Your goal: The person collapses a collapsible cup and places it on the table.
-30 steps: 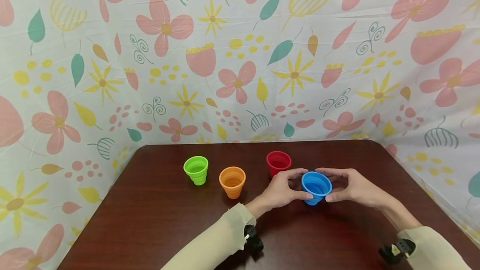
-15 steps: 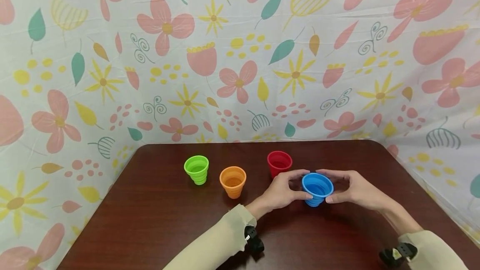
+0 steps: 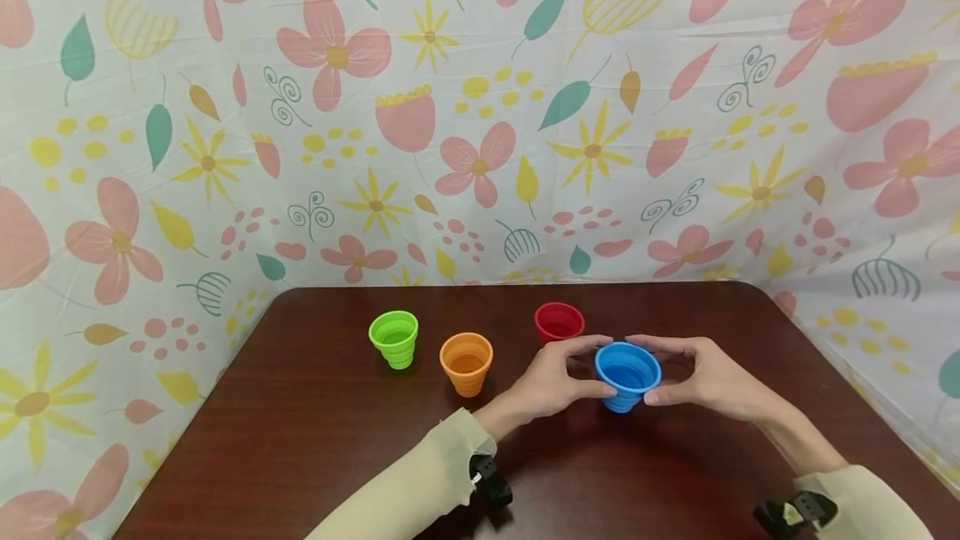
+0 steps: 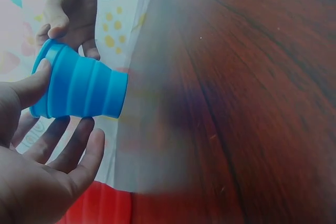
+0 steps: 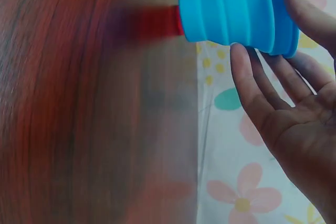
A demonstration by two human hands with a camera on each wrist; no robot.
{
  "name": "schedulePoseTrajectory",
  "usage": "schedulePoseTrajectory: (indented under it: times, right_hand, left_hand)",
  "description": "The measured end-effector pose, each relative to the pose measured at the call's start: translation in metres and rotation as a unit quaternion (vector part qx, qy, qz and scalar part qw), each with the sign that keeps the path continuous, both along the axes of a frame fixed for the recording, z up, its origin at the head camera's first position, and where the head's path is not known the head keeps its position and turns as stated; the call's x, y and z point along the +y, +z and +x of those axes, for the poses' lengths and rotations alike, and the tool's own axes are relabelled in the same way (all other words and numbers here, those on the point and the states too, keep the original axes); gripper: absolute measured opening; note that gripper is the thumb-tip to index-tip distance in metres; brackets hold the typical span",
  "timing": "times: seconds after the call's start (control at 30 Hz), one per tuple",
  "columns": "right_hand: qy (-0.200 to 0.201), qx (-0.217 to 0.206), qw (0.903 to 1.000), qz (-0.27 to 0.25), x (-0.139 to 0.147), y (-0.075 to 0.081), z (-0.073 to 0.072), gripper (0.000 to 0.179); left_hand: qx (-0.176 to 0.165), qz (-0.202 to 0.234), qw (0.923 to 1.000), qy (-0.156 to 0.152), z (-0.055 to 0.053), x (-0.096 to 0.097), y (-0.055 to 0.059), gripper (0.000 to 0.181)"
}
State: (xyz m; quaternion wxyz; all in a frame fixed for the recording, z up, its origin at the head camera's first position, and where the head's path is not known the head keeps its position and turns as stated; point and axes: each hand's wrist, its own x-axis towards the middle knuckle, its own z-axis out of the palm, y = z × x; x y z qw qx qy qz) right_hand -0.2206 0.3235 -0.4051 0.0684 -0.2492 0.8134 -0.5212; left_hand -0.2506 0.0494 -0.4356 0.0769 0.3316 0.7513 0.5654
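Observation:
A blue ribbed collapsible cup (image 3: 628,372), mouth up, is held between both hands at the right half of the table. My left hand (image 3: 553,380) grips its left side, the thumb at the rim and the fingers on the ribbed wall, as the left wrist view shows. From the right, my right hand (image 3: 708,375) pinches the same cup, its thumb (image 5: 310,11) near the rim and its fingers along the side. Just behind the left hand stands a red cup (image 3: 558,323), its lower part hidden by that hand.
An orange cup (image 3: 466,365) stands upright left of the left hand, and a green cup (image 3: 394,338) farther left. The dark wooden table (image 3: 300,440) ends at a flower-printed cloth (image 3: 480,107) behind it. Each wrist wears a small black camera.
Over the last half second both hands have shifted the blue cup slightly left. The left hand now covers more of the red cup. The other cups stay in place.

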Motion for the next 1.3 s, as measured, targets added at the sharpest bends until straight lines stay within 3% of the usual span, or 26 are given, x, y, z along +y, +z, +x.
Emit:
schedulePoseTrajectory:
  times: [0.27, 0.8, 1.3]
  right_hand:
    - [0.011, -0.020, 0.9995, -0.022, -0.015, 0.007, 0.008, 0.071]
    - [0.031, 0.001, 0.9988, -0.037, -0.048, 0.020, 0.025, 0.070]
    - [0.025, 0.005, 0.9988, -0.042, -0.070, 0.022, 0.031, 0.071]
  left_hand:
    - [0.003, 0.002, 0.9999, -0.014, 0.005, -0.014, 0.006, 0.061]
    - [0.005, 0.020, 0.9991, -0.038, 0.024, -0.050, 0.019, 0.064]
    - [-0.013, 0.028, 0.9989, -0.034, 0.034, -0.073, 0.024, 0.061]
